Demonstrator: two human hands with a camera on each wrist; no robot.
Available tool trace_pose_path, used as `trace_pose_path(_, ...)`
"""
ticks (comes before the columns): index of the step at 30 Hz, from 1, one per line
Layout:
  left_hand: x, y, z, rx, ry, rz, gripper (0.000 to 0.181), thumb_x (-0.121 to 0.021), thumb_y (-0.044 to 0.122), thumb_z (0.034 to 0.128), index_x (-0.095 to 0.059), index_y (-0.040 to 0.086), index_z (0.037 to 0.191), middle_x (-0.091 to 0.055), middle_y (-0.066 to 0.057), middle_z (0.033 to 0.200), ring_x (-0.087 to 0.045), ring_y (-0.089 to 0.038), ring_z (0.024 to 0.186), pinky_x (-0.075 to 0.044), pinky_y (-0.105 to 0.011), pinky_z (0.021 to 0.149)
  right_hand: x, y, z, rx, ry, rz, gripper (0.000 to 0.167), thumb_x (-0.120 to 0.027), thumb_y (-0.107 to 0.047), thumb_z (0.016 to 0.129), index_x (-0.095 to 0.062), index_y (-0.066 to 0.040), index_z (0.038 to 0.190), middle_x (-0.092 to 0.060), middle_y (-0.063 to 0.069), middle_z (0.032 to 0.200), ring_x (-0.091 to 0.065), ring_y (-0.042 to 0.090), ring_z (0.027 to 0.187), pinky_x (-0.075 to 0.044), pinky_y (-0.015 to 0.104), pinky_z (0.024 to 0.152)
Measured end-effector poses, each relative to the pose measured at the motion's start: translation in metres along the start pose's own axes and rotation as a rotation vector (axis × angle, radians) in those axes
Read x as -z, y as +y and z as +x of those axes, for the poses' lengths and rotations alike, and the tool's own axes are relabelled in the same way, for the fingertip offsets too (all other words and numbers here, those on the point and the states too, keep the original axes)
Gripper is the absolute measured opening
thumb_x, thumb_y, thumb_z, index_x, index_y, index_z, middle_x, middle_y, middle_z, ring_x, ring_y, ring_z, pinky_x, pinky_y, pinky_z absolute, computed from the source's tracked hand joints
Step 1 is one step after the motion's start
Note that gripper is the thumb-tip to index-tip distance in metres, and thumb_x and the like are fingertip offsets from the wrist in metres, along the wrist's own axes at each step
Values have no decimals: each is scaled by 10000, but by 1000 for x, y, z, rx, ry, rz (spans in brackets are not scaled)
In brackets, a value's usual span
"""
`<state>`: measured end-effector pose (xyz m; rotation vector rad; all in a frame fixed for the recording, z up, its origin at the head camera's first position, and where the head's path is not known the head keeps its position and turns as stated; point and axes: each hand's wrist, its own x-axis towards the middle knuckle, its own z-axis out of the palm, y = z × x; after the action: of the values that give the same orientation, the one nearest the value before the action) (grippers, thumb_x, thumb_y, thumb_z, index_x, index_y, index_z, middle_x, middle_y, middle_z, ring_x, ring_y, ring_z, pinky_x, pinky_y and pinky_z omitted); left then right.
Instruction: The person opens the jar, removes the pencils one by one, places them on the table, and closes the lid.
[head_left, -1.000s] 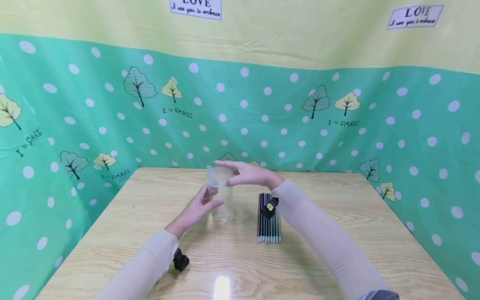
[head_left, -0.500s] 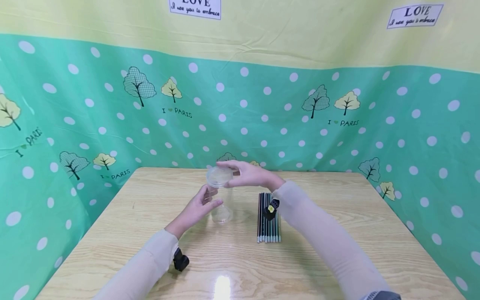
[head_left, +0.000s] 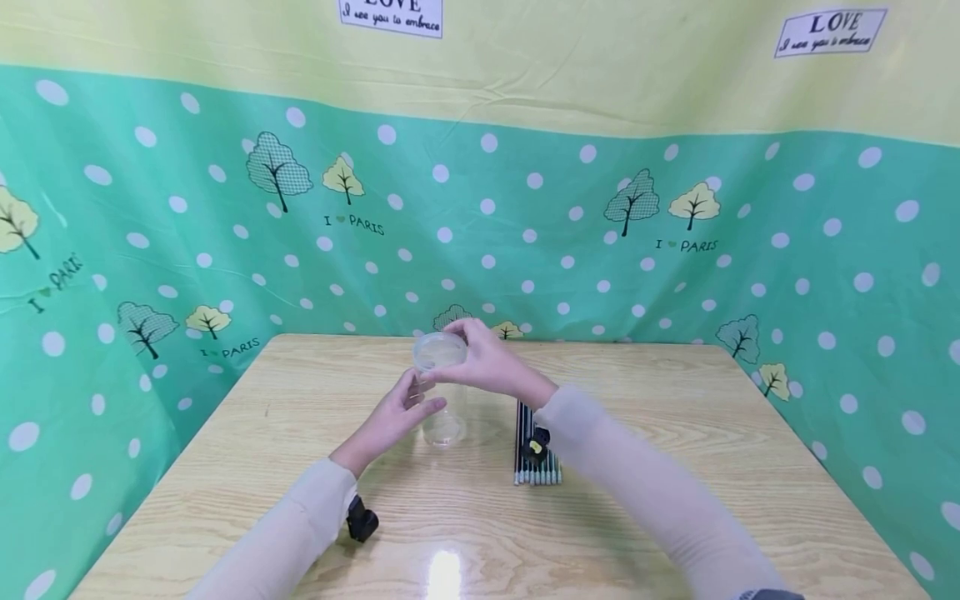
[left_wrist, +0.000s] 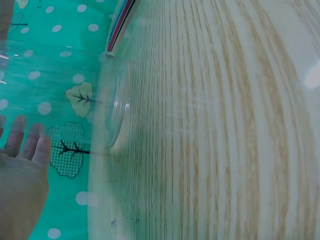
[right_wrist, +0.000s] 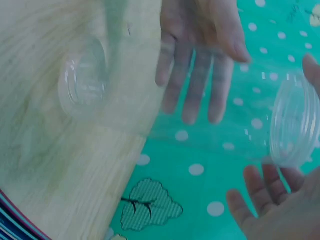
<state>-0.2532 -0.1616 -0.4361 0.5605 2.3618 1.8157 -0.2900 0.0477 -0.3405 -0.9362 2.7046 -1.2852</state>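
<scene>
A tall clear plastic jar [head_left: 444, 430] stands upright on the table, topped by a round translucent screw lid [head_left: 438, 351]. My left hand [head_left: 392, 422] holds the jar's side, with the fingers behind the wall and the thumb in front. Over the top, my right hand [head_left: 489, 360] grips the lid's rim between thumb and fingers. Through the jar wall, the right wrist view shows the left fingers [right_wrist: 193, 92] spread along the far side. The left wrist view catches the jar base [left_wrist: 120, 107] on the wood. No contents are visible inside the jar.
To the jar's right lies a row of several dark striped pencils [head_left: 525, 460], partly hidden by the right forearm and its wrist camera [head_left: 536, 447]. A wooden table [head_left: 465, 533] bears everything. Behind it hangs a green polka-dot cloth [head_left: 540, 217].
My right hand has turned on the lid, its thumb swinging left across the front and its wrist dropping slightly. The left hand and the jar have stayed in place.
</scene>
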Motion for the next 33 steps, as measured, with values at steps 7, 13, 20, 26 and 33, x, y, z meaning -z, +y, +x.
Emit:
trace_pose_path(7, 0, 1, -1, -11, 1, 10, 627, -631, 367, 1001, -296, 277, 1523, -337, -53, 1571, -303, -327, 1453, -242, -549, 1181, -8, -3, -4, -10, 44, -59, 991, -856, -554, 732, -382, -95, 1472, -467, 101, 1379, -539, 222, 1139, -526, 380, 901)
trace_pose_path(13, 0, 1, 1, -22, 8, 12, 465, -635, 328, 1004, -400, 157, 1368, -364, -89, 1549, -312, -320, 1452, -258, -527, 1182, -2, 0, -3, 48, -61, 25, 1094, -804, -505, 821, -101, -256, 1620, -111, 9, 1665, -186, 239, 1495, -320, 552, 1132)
trace_pose_path(20, -1, 1, 0, 18, 17, 3, 642, -641, 332, 999, -295, 240, 1532, -333, -171, 1567, -302, -402, 1444, -331, -579, 1127, 17, 14, 4, 34, -285, 233, 891, -721, -451, 899, -154, -429, 1586, -138, -138, 1642, -212, 242, 1486, -311, 580, 1130)
trace_pose_path(26, -1, 1, -1, 31, 27, -1, 646, -645, 307, 999, -294, 231, 1536, -338, -173, 1565, -304, -428, 1437, -349, -580, 1115, 26, 28, 8, 51, -455, 419, 789, -647, -271, 957, -205, -291, 1610, -193, -110, 1639, -205, 168, 1490, -265, 520, 1172)
trace_pose_path(33, -2, 1, 0, 34, 27, -7, 671, -665, 376, 977, -310, 221, 1525, -332, -181, 1569, -297, -432, 1440, -340, -573, 1123, 28, 33, 7, 70, -428, 385, 676, -613, -303, 994, -289, -305, 1587, -260, -185, 1600, -235, 89, 1468, -314, 449, 1159)
